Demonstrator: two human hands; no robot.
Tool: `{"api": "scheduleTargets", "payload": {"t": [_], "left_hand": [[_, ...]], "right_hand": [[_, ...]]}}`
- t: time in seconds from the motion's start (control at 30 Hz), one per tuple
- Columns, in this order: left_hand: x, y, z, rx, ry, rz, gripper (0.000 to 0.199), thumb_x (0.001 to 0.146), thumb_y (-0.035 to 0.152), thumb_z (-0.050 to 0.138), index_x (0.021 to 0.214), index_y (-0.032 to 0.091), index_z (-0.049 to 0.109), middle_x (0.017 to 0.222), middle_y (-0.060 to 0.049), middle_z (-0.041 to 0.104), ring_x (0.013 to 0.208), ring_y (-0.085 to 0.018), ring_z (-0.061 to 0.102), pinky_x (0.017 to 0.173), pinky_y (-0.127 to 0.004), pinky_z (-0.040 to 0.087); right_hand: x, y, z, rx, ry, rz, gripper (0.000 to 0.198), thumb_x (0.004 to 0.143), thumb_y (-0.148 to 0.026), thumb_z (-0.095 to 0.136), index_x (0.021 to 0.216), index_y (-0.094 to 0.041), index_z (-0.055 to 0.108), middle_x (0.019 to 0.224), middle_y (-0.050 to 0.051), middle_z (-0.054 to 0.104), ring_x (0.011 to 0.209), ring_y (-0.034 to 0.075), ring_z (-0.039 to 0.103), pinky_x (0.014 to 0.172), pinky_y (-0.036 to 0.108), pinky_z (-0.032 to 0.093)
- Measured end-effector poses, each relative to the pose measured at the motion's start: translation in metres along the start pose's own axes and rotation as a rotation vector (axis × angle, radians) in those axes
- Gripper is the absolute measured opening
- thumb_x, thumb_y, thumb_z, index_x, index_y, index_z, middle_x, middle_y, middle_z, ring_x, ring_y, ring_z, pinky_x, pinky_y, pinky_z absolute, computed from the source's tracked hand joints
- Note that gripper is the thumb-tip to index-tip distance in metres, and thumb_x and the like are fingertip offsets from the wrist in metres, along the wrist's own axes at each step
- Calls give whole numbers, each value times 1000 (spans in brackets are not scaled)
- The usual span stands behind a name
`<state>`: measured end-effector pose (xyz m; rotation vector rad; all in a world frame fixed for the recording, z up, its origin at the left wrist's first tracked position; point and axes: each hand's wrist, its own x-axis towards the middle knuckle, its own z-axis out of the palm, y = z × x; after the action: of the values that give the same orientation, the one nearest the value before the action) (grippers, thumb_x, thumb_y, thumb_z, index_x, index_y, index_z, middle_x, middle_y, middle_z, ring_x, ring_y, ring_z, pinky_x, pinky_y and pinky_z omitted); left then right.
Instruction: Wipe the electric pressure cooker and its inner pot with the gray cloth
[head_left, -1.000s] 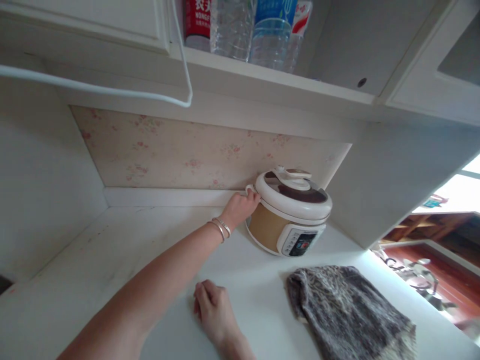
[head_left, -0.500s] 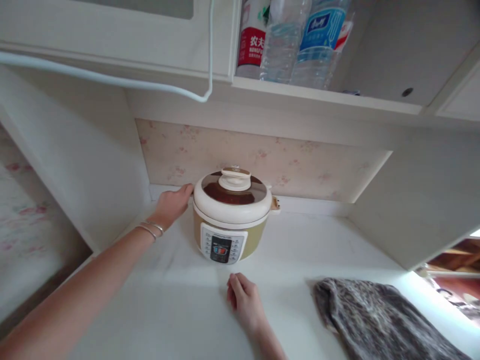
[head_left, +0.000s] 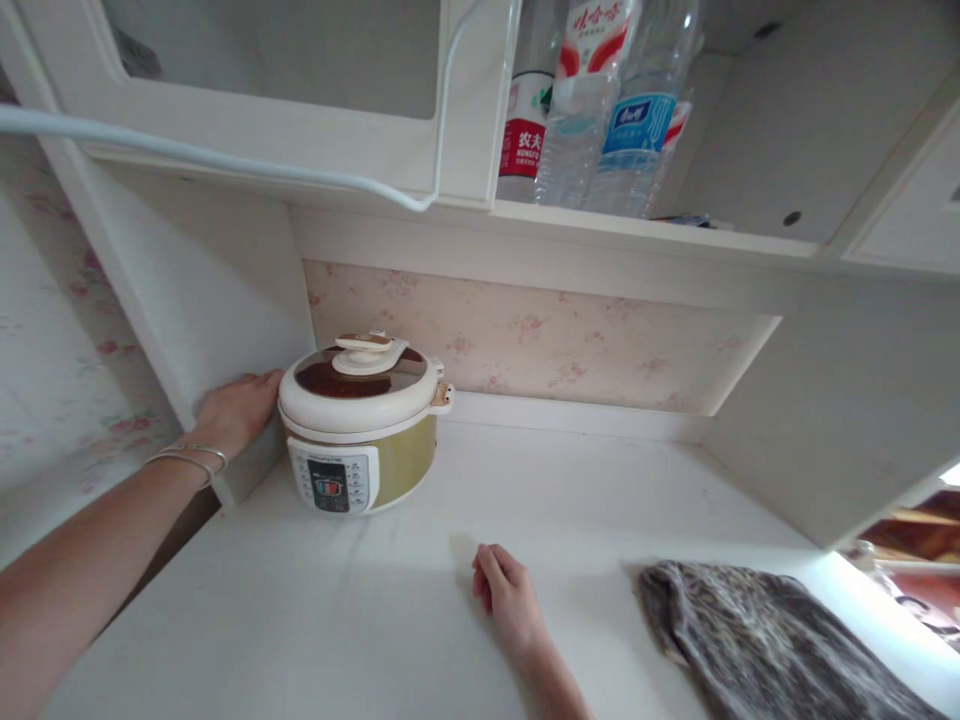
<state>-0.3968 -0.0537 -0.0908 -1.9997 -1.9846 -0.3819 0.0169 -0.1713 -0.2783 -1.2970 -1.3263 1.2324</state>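
A white and olive-green electric pressure cooker (head_left: 405,462) with a brown-and-white lid stands upright on the white counter, close to the left side panel. My left hand (head_left: 238,412), a bracelet on its wrist, is closed at the cooker's left side, where the handle would be; the fingertips are hidden behind the rim. On the right of the cooker a side handle (head_left: 444,399) sticks out. Lower down, my right hand (head_left: 508,592) rests on the counter with curled fingers, apart from the cooker, and nothing shows in it.
A grey-brown furry cloth (head_left: 765,630) lies at the counter's right front. Overhead, an open cabinet shelf (head_left: 645,228) holds several plastic bottles (head_left: 574,130). A white cable (head_left: 247,160) hangs below the cabinet. Side panels close off left and right.
The cooker has slid left across the counter, towards the side panel, along with my left hand. My right hand stays curled on the counter. The view has shifted slightly.
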Motion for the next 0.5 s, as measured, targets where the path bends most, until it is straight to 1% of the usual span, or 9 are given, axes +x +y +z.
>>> {"api": "scheduleTargets", "payload": {"t": [0.1, 0.17, 0.23, 0.3, 0.33, 0.37, 0.43, 0.47, 0.5], "left_hand": [[-16, 1, 4, 107, 78, 57, 42, 84, 9, 43, 127, 7, 48, 131, -20, 54, 105, -30, 60, 88, -39, 47], [-32, 10, 15, 40, 92, 28, 51, 81, 8, 45, 132, 6, 41, 138, -23, 47, 110, -33, 58, 93, -43, 46], [-50, 26, 30, -123, 81, -83, 53, 81, 11, 47, 133, 5, 38, 136, -23, 48, 117, -33, 54, 97, -44, 45], [-72, 48, 43, -338, 69, -208, 56, 79, 12, 48, 134, 4, 38, 132, -22, 50, 123, -31, 50, 102, -43, 43], [-83, 60, 47, -455, 74, -264, 60, 79, 14, 50, 136, 4, 35, 132, -22, 50, 124, -30, 50, 102, -42, 43], [-96, 73, 49, -578, 75, -286, 63, 79, 19, 52, 138, 5, 34, 134, -22, 49, 126, -30, 48, 104, -43, 41], [-121, 99, 47, -817, 80, -341, 65, 79, 23, 52, 140, 16, 32, 140, -15, 47, 130, -28, 46, 107, -46, 39], [-134, 111, 44, -934, 42, -389, 63, 81, 26, 50, 141, 22, 31, 142, -12, 46, 130, -28, 46, 106, -47, 39], [-146, 123, 41, -1033, -20, -456, 62, 83, 30, 48, 142, 25, 30, 142, -11, 47, 130, -27, 47, 104, -46, 41]], "right_hand": [[-1, -4, 0, -16, -21, 5, 52, 90, -65, 39, 74, -18, 53, 57, -3, 52, 47, 9, 40, 48, 24, 29], [-3, -8, 1, -71, -33, 1, 52, 90, -64, 37, 72, -18, 53, 57, -2, 52, 49, 10, 40, 50, 24, 30], [-8, -13, 4, -161, -42, -38, 52, 91, -63, 36, 69, -18, 53, 57, -2, 52, 53, 11, 43, 54, 25, 33], [-16, -18, 9, -246, -50, -100, 54, 92, -62, 35, 66, -19, 53, 59, 0, 54, 57, 12, 47, 59, 26, 34], [-21, -20, 11, -273, -56, -126, 55, 93, -61, 34, 64, -19, 52, 60, 1, 54, 59, 13, 49, 61, 26, 35], [-27, -21, 13, -285, -64, -137, 55, 93, -62, 33, 64, -19, 52, 61, 1, 55, 61, 14, 50, 63, 27, 36], [-40, -23, 13, -263, -86, -114, 57, 92, -65, 31, 66, -19, 54, 61, 2, 57, 60, 15, 52, 63, 27, 38], [-47, -22, 8, -238, -93, -89, 58, 90, -67, 32, 67, -20, 55, 61, 3, 58, 60, 15, 53, 63, 28, 39], [-54, -21, 0, -212, -87, -65, 58, 88, -70, 33, 69, -20, 56, 62, 4, 59, 59, 16, 54, 62, 28, 41]]}}
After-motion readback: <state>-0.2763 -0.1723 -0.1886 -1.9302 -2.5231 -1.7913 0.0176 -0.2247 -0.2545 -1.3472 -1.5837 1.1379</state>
